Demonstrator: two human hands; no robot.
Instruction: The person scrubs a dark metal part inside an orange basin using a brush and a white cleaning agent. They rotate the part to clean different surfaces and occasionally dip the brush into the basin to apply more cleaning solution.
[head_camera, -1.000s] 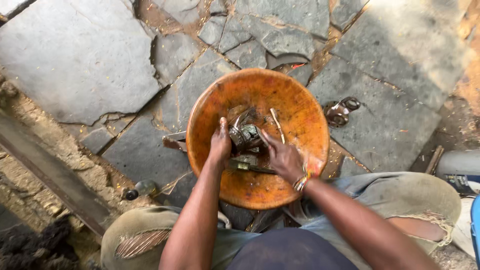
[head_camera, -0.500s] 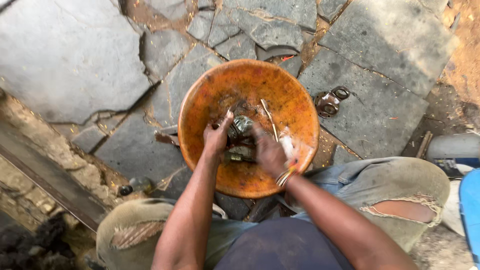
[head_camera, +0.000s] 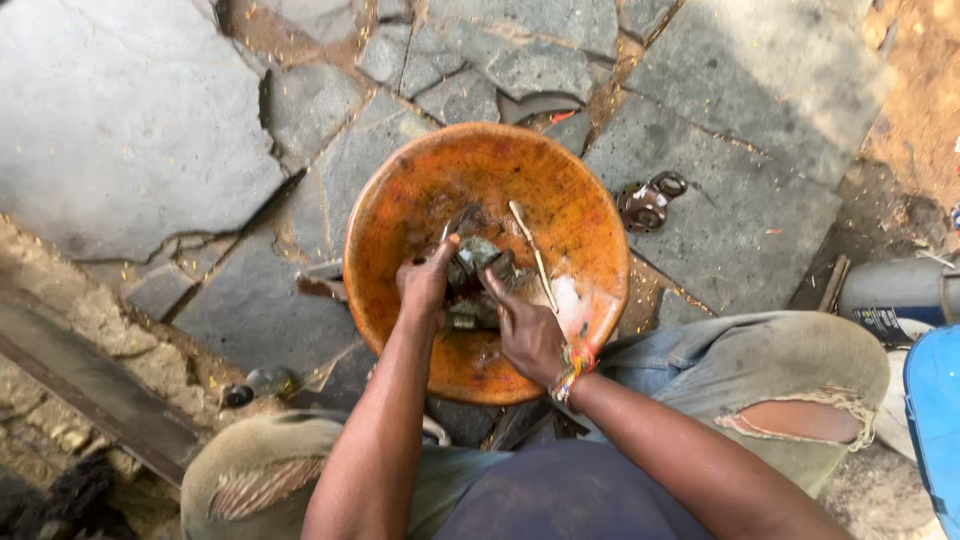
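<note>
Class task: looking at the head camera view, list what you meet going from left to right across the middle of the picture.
Large grey stone slab → orange basin → small metal part on the paving → blue container at the right edge.

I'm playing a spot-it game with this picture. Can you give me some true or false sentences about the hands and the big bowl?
1. Both hands are inside an orange bowl. True.
2. The left hand and the right hand both have a grip on a grimy metal part. True.
3. The bowl sits on a wooden table. False: it sits on cracked grey stone paving.
4. The right wrist wears a colourful bracelet. True.
5. A small metal piece lies inside the bowl. False: it lies on the stones beside the bowl.
6. The bowl is blue. False: it is orange.
</note>
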